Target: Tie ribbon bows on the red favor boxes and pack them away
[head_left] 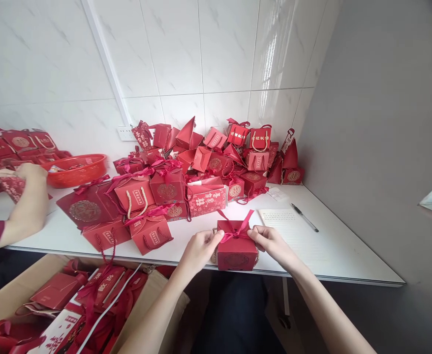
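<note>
A small red gift box (235, 254) with a round emblem on its front stands upright at the table's front edge. A dark pink ribbon (236, 231) is tied in a bow across its top, with two ends sticking up. My left hand (200, 250) pinches the ribbon at the bow's left side, thumb on top. On the other side, my right hand (269, 242) pinches the bow's right loop between thumb and fingers. Beige rope handles show partly at both sides of the box, next to my hands.
Many red gift boxes (168, 189) are heaped along the wall. A notepad (293, 231) and pen (304, 218) lie right. An orange-red basket (77, 169) stands left, beside another person's arms (27, 204). Below is a carton (2, 300) of boxes; a grey panel (378, 147) bounds the right.
</note>
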`<state>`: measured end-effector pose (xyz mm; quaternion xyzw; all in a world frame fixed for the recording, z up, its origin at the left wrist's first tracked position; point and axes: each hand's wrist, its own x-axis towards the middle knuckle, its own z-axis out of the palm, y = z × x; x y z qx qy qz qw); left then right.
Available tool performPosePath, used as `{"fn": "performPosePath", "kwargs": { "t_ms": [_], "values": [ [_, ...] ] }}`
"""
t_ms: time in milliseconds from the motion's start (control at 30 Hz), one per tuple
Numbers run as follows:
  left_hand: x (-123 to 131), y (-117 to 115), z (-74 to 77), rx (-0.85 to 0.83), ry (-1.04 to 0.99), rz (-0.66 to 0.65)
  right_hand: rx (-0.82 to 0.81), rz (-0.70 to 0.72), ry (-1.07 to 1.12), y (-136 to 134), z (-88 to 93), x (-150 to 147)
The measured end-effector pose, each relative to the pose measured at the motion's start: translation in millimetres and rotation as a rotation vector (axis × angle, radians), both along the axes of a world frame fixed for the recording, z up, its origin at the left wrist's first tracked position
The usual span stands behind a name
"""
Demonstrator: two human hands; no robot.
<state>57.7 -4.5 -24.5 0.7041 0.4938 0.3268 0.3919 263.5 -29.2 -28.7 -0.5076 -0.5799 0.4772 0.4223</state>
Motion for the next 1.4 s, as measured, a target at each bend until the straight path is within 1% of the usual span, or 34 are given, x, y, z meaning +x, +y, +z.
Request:
{"fn": "performPosePath", "kwargs": {
  "t_ms": [100, 167, 333, 433, 500, 567, 667, 767, 900, 1133, 1267, 1400],
  "values": [
    [3, -1, -3.5, -0.017, -0.148, -0.062, -0.002, 0.01, 0.022, 1, -2.2, 0],
    [4, 0, -5.6, 0.0, -0.199, -0.06, -0.009, 0.015, 0.045, 2, -4.6, 1],
    [2, -1, -6.3, 0.025, -0.175, -0.073, -0.019, 0.015, 0.078, 3, -8.7, 2],
    [2, 0, -6.9, 0.042, -0.137, -0.048, -0.015, 0.007, 0.072, 3, -9.0, 1],
    [4, 2, -9.0, 0.04, -0.145, -0.041, -0.012, 0.006, 0.077, 3, -9.4, 0],
    [5, 5, -11.7, 0.003, -0.189, -0.047, -0.01, 0.016, 0.1, 3, -10.5, 0],
    [7, 7, -14.4, -0.072, -0.273, -0.053, -0.007, 0.039, 0.168, 3, -13.4, 0],
    [8, 7, -14.3, -0.115, -0.312, -0.058, -0.015, 0.053, 0.261, 5, -17.5, 0],
    [9, 6, -14.7, -0.105, -0.309, -0.074, -0.058, 0.031, 0.39, 7, -24.3, -1],
    [10, 8, -22.6, -0.098, -0.357, -0.083, -0.098, -0.021, 0.518, 10, -34.5, -3],
    [13, 6, -21.5, -0.142, -0.427, -0.051, -0.093, -0.019, 0.485, 10, -36.1, -2],
    [7, 6, -21.5, -0.148, -0.403, -0.091, -0.016, 0.03, 0.297, 5, -35.5, 6]
  ]
}}
